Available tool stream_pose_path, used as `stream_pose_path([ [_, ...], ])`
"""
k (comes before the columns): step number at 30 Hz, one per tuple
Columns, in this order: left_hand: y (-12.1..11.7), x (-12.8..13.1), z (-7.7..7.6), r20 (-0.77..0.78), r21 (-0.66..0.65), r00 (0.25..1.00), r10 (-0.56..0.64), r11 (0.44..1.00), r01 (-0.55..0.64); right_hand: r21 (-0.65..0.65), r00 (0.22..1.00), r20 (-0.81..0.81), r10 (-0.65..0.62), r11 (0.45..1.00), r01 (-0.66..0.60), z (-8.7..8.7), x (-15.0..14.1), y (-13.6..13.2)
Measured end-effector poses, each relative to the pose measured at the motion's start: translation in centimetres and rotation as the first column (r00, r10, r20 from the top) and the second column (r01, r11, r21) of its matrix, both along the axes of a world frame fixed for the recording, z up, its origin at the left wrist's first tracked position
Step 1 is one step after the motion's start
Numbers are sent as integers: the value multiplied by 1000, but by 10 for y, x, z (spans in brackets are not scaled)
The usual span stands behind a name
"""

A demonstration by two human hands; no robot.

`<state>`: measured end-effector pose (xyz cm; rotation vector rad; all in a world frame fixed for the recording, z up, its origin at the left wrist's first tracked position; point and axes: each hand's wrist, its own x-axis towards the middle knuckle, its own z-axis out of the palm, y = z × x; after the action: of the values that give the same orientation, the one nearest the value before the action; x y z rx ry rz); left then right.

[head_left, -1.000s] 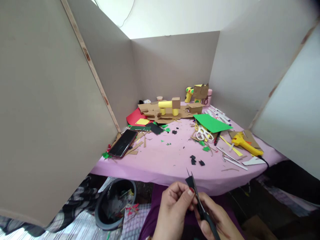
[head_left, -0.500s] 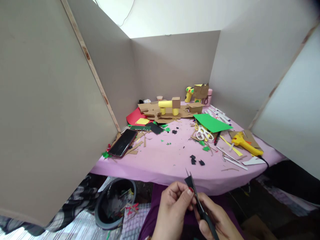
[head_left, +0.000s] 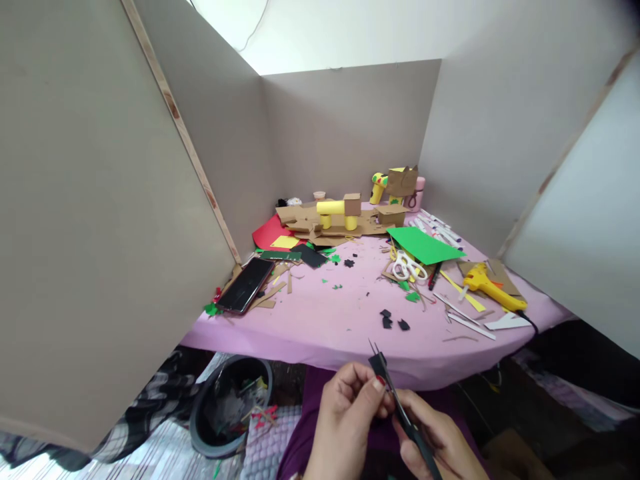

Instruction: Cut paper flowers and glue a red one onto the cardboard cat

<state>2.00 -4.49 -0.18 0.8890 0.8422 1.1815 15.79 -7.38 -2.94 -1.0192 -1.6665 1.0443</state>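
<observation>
My left hand [head_left: 350, 413] is closed, pinching a small piece of black paper [head_left: 379, 364] at the table's front edge. In my right hand [head_left: 433, 430] are dark-handled scissors [head_left: 407, 420], their blades pointing up and away across the black paper. The blade tips are slightly apart. On the pink tablecloth just beyond lie several small black cut pieces [head_left: 387, 322]. My right fingers partly hide the scissors' handles, and my left fingers cover the lower end of the paper.
White-handled scissors [head_left: 407, 267], a green sheet [head_left: 425, 245] and a yellow glue gun [head_left: 490, 288] lie at the right. A phone [head_left: 246, 287] is at the left. Farther back stands a yellow tube figure [head_left: 331, 208] on cardboard. A bin [head_left: 195, 427] sits below the table.
The scissor tips have shifted slightly left and their blades look a little closer together around the black paper. Both hands stay nearly in place.
</observation>
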Motion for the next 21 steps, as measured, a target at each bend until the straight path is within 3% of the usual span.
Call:
stream_pose_path([
  [9, 0, -1, 0, -11, 7, 1000, -1, 1000, 2, -70, 1000, 7, 28, 997, -28, -4, 0, 0],
  [21, 0, -9, 1, -143, 40, 987, 66, 997, -61, -122, 999, 40, 36, 992, -31, 0, 3, -2],
])
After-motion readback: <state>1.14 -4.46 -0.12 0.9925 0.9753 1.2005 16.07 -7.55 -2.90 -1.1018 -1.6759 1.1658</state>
